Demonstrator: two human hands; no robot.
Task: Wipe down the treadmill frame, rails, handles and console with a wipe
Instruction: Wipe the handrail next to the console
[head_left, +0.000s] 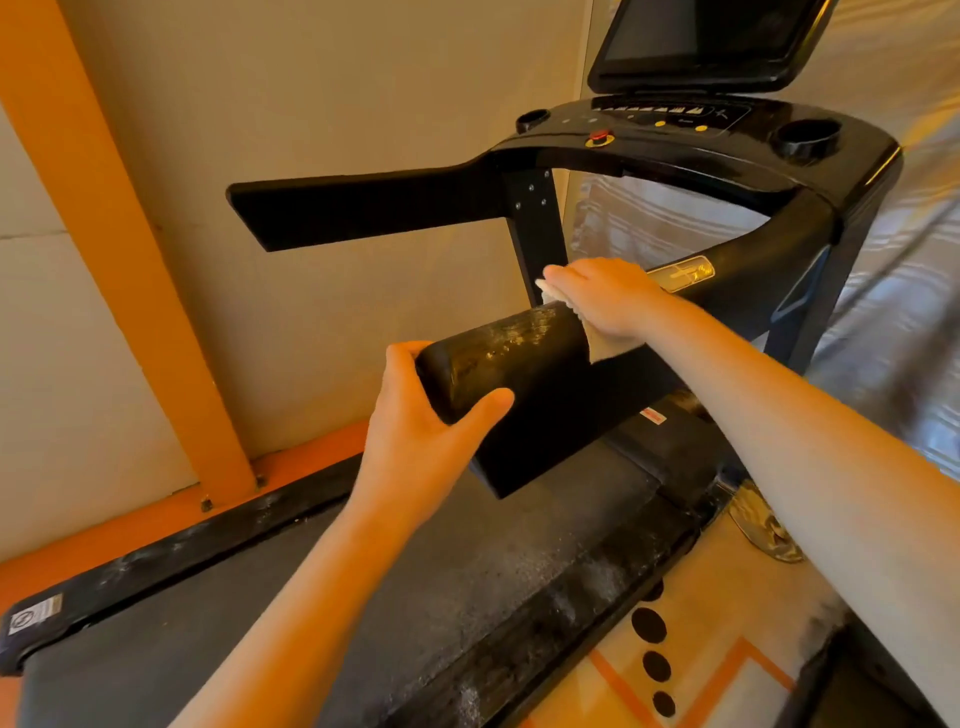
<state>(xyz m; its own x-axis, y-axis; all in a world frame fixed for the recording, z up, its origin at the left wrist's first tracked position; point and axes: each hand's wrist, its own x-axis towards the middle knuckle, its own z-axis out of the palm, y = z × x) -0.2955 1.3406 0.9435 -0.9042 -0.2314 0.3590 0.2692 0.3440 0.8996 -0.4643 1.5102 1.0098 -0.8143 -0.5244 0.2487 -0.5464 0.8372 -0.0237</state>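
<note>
A black treadmill fills the view, with its console (675, 124) and dark screen (701, 41) at the top right. The right handle (519, 348) runs from the console toward me and shines wet. My left hand (421, 415) grips the near end of that handle, thumb on one side and fingers round the other. Further up the same handle, my right hand (602, 296) lies flat on a white wipe (597, 348), pressing it onto the rail. The wipe's edges show under the palm. The left handle (363, 208) sticks out toward the wall.
The dusty belt (415, 597) and side rails (156, 556) lie below. An orange beam (119, 249) and beige wall stand to the left. Silver sheeting (893, 291) hangs at the right. A patterned floor with black dots (654, 665) is at the lower right.
</note>
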